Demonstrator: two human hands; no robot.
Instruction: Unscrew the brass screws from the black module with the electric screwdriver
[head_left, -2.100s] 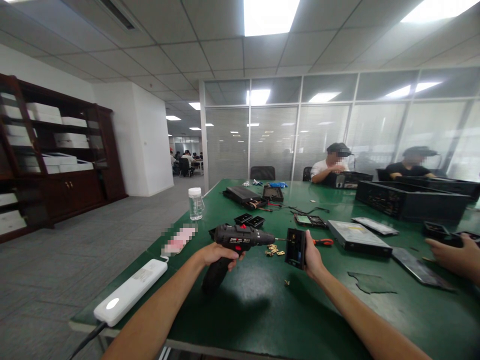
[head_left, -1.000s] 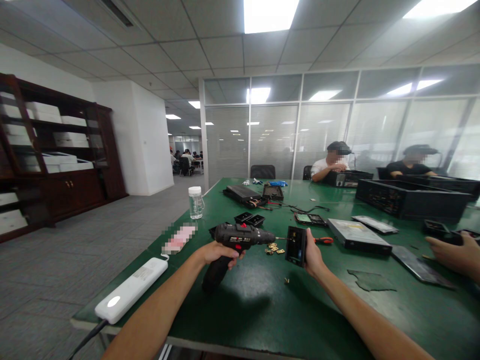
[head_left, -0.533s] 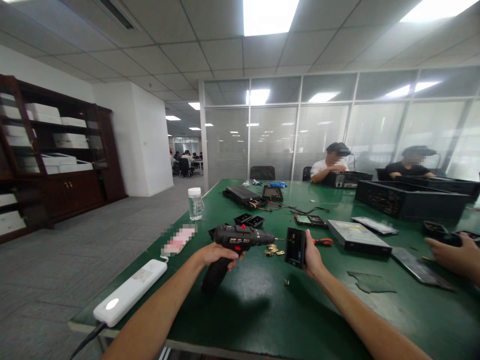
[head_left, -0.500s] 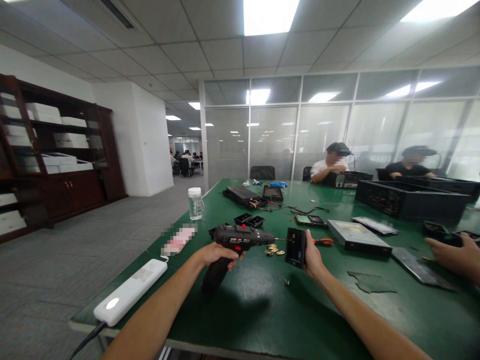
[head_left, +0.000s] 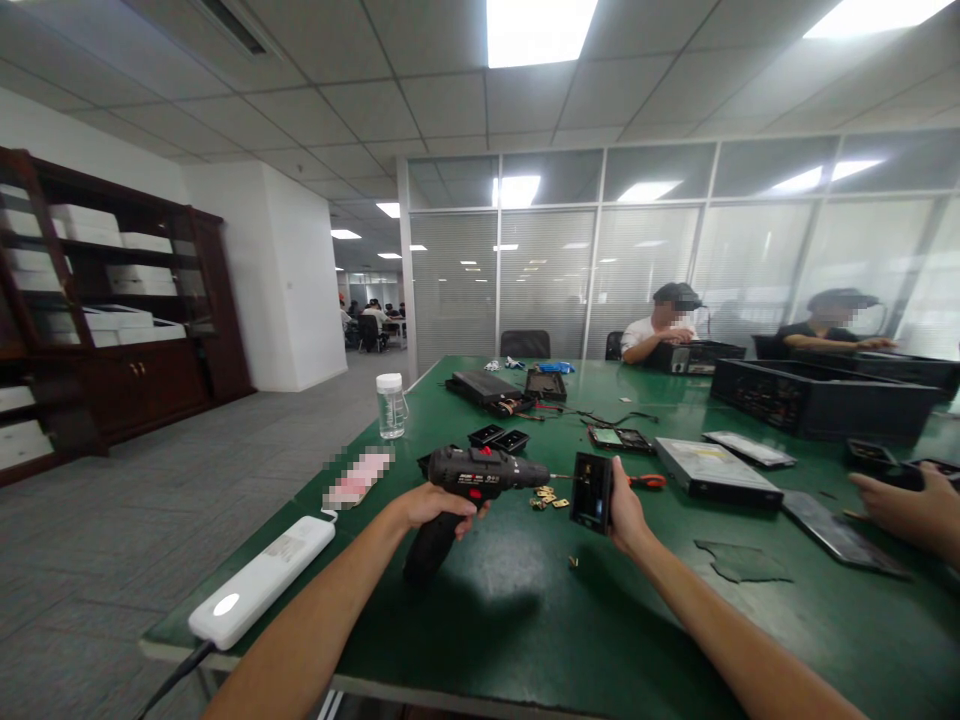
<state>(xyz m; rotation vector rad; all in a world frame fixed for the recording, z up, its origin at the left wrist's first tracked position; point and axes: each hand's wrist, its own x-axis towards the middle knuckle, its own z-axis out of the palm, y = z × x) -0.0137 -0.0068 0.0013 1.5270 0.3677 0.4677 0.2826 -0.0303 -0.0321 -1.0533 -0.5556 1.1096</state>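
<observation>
Black drill (head_left: 480, 474) sits level, gripped by the left hand (head_left: 439, 507); the right hand (head_left: 624, 507) clasps a casing (head_left: 591, 494).

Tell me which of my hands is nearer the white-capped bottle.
Left. The left hand, gripping the drill, is short of the bottle and to its right; the right hand, holding the black housing, is farther off to the right.

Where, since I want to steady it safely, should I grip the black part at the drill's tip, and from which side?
Probably by its right edge, coming from the right, as the right hand does. The black part is held roughly upright, and the drill bit points at it from the left, so that edge lies opposite.
</observation>
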